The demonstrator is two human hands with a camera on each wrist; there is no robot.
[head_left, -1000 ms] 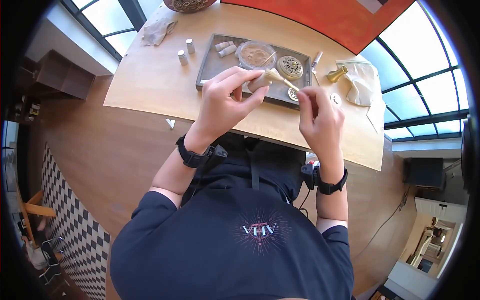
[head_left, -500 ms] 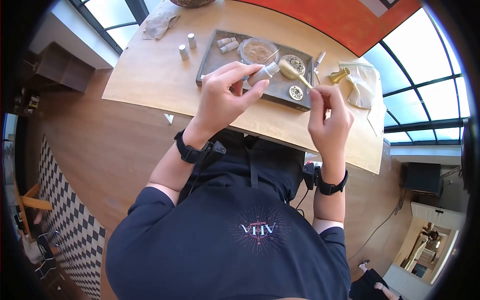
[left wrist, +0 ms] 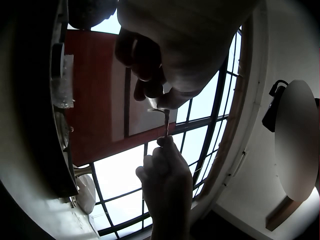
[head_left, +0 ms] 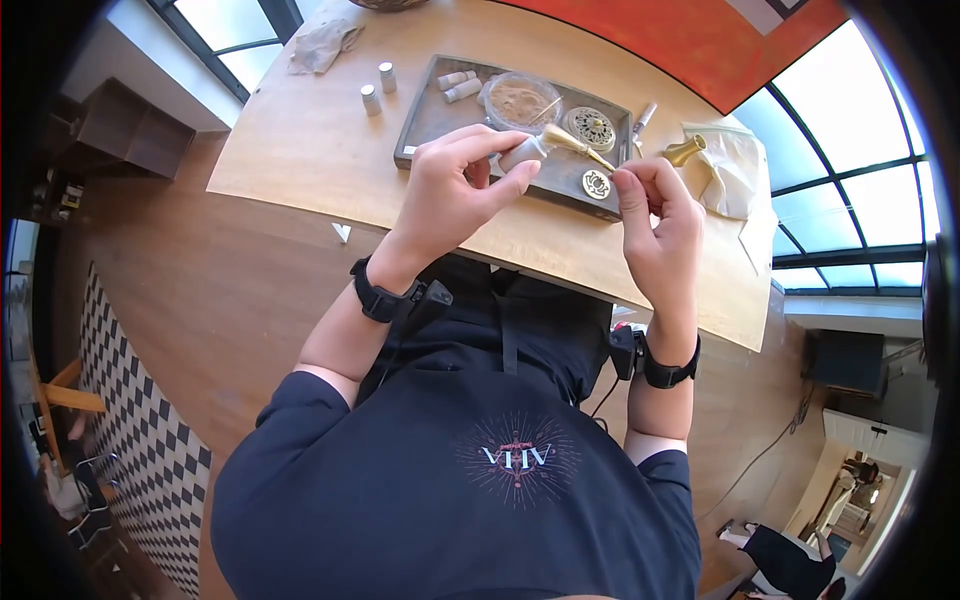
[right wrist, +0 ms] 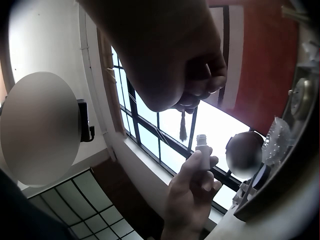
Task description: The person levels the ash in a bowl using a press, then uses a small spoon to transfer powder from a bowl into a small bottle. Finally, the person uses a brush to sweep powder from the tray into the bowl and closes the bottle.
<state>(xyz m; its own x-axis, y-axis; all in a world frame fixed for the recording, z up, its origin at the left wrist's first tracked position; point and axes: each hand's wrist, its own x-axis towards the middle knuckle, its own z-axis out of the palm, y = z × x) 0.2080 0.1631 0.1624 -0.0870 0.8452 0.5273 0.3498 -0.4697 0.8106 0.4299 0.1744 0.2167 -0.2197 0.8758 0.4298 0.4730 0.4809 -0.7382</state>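
In the head view the left hand (head_left: 455, 190) holds a small whitish bottle (head_left: 522, 154) between thumb and fingers, tilted to the right above the tray's front edge. The right hand (head_left: 662, 215) pinches the thin handle of a brush (head_left: 572, 142), whose pale bristles are at the bottle's neck. From the right wrist view, the bottle (right wrist: 203, 156) looks uncapped, and the brush (right wrist: 183, 126) hangs from the right fingers, apart from its mouth. Whether the bristles touch the bottle cannot be told.
A grey tray (head_left: 425, 125) holds a tub of powder (head_left: 520, 102), an openwork round lid (head_left: 590, 128), a lotus-patterned disc (head_left: 596, 184) and two bottles. Two more bottles (head_left: 371, 100) stand left of it. A brass vessel (head_left: 684, 151) and a plastic bag (head_left: 733, 180) lie right.
The brush first covered the bottle mouth, moved away to the right, and is now back beside the neck. The right hand stands slightly farther right than a second ago; both grips remain.
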